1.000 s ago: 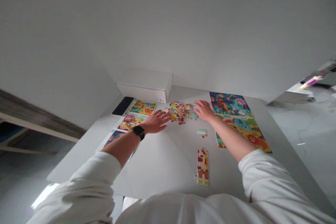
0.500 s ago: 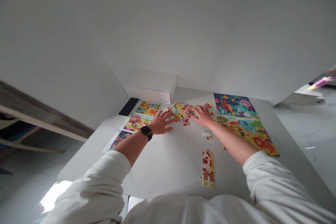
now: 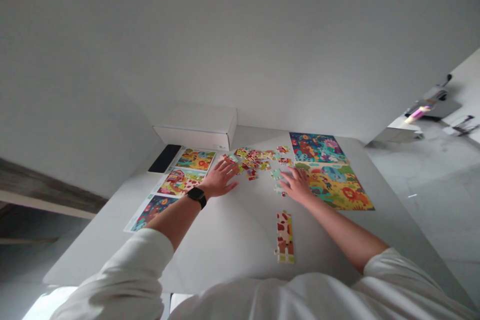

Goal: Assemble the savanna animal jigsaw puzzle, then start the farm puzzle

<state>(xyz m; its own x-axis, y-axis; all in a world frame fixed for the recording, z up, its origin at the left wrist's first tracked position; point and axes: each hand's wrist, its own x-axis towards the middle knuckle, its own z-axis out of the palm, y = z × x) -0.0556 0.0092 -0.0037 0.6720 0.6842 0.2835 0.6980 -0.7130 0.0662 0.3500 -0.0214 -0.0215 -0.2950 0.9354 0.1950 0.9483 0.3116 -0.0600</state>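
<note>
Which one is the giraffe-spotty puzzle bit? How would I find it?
Look at the white table, at the edge nearest the person. The joined puzzle strip lies alone there, below the right hand; it is brown-blotched and upright, away from the loose pile.

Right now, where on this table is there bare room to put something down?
The widest bare patch lies between the left forearm and the assembled puzzle strip. Another runs along the table's right edge, beside the finished puzzles. It is crowded at the far middle, where the left hand and right hand flank the loose pieces, and along the picture cards.
</note>
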